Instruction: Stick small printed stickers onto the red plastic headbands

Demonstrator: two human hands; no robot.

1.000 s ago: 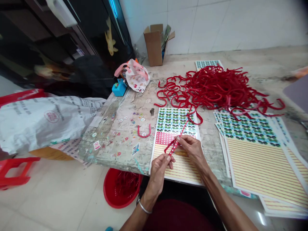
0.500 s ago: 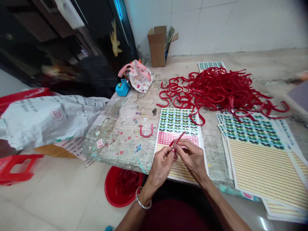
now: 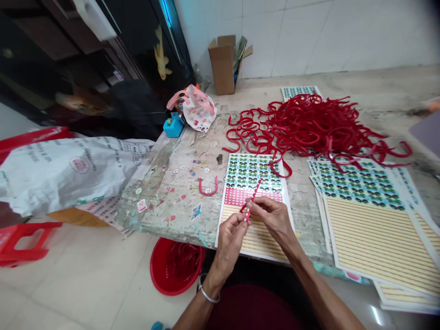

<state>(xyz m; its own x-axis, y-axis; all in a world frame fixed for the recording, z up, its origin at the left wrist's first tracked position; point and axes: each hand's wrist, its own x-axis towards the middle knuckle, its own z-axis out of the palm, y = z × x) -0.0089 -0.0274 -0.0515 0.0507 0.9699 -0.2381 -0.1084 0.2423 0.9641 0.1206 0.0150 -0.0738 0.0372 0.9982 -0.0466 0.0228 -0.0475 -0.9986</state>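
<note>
Both my hands are above a printed sticker sheet (image 3: pixel 254 176) at the table's front edge. My left hand (image 3: pixel 228 243) and my right hand (image 3: pixel 271 220) pinch a narrow red strip with pale dots (image 3: pixel 252 200), near its lower end. Its upper part stands tilted above the sheet's pink band. Beyond the sheet lies a tangled pile of red U-shaped plastic strips (image 3: pixel 309 123). One loose red U-piece (image 3: pixel 208 188) rests on the worn tabletop (image 3: pixel 178 197) left of the sheet.
More printed sheets (image 3: pixel 374 224) are stacked to the right. A red basin (image 3: pixel 175 266) holding red strips sits on the floor below the table edge. A white woven sack (image 3: pixel 68 169), a patterned plastic bag (image 3: pixel 197 110), a blue box (image 3: pixel 173 126) and a cardboard box (image 3: pixel 222 64) stand further off.
My hands have drawn closer together than a second ago. The red strip has turned from a long slant to a more upright tilt, and the view has shifted slightly.
</note>
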